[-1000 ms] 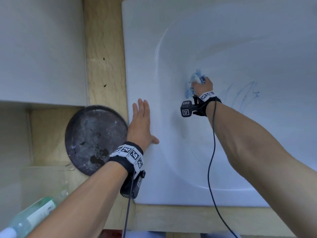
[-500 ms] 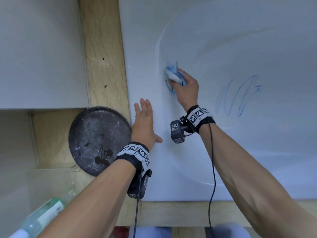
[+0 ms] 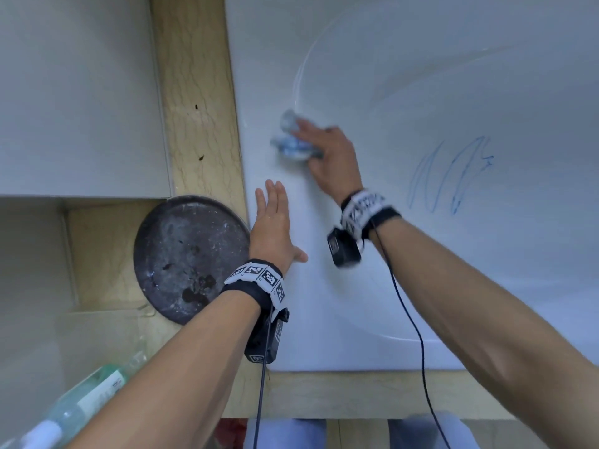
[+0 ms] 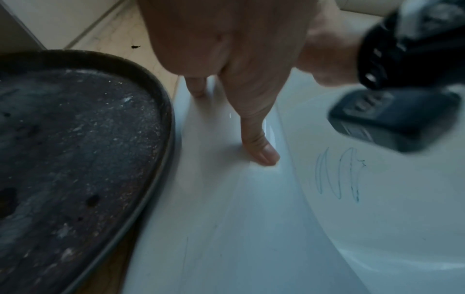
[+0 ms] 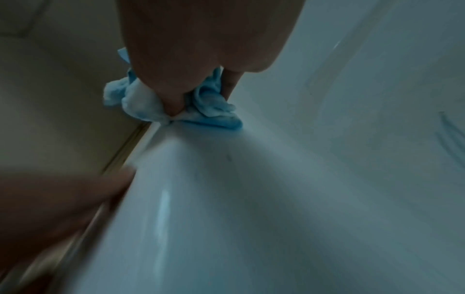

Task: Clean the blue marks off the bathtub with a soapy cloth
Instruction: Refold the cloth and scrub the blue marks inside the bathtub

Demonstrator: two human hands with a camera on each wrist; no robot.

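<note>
Cloth (image 3: 293, 144): small, crumpled, pale blue with white soapy patches; bunched into a wad with loose folds sticking out past the fingers. It sits on the flat left rim of the bathtub (image 3: 324, 335), at the edge where the rim curves down into the basin. In the right wrist view the cloth (image 5: 176, 107) touches the rim surface, a darker blue fold at its right side.

Right hand (image 3: 327, 153): fingers curled over the wad, gripping it and pressing it to the rim. Motion blur softens hand and cloth in the head view; single fingers are hard to separate.

Left hand (image 3: 272, 222): flat on the rim nearer the person, fingers straight and together, thumb splayed toward the basin, holding nothing. In the left wrist view the thumb tip of the left hand (image 4: 239, 59) touches the rim.

Blue marks (image 3: 450, 176): thin looping pen-like strokes on the sloped inner wall of the basin, well apart from the cloth, to its right. The loops are tall and narrow, their long axis running up the wall away from the person, leaning slightly right. Also seen in the left wrist view (image 4: 339, 175); only a faint smear in the right wrist view.

Beside the tub: a dark round tray (image 3: 191, 257) on a wooden ledge (image 3: 194, 92); a green bottle (image 3: 74, 406), cut off at the lower left corner.
</note>
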